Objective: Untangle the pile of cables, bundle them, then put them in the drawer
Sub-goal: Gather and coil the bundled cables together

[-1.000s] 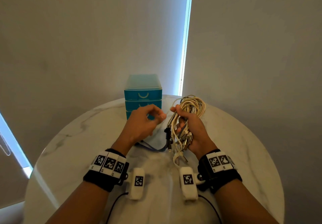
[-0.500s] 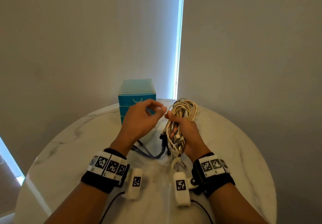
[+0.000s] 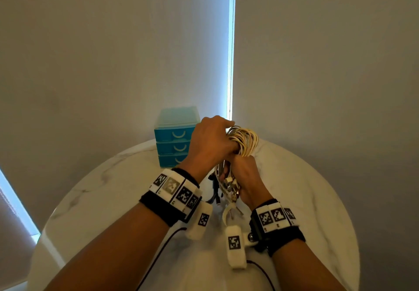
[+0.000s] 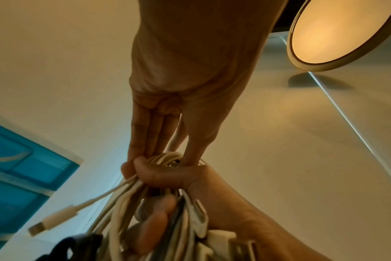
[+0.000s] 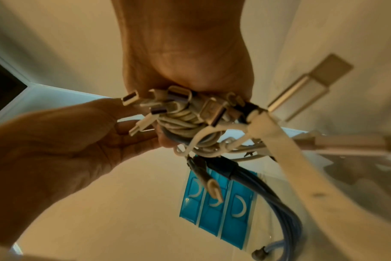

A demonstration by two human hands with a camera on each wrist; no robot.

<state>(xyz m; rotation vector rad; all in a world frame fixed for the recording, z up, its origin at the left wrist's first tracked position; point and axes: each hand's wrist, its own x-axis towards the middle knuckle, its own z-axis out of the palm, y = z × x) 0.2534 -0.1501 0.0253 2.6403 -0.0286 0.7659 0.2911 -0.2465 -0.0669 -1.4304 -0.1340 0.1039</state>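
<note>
A bundle of cream cables is held upright above the marble table. My right hand grips its lower part, where several plugs stick out of the fist. My left hand lies over the top of the coiled loops, and its thumb and fingers pinch the loops. A dark blue cable and a flat white strap hang down from the bundle. Behind my left hand stands the teal three-drawer unit, with all its drawers closed.
The round table's far edge meets the grey wall right behind the drawer unit. A bright vertical strip of window runs up the corner. A round ceiling lamp shows overhead in the left wrist view.
My left hand, held empty beside the bundle before, has crossed to the right and closed over the top loops. The right hand keeps its grip on the bundle.
</note>
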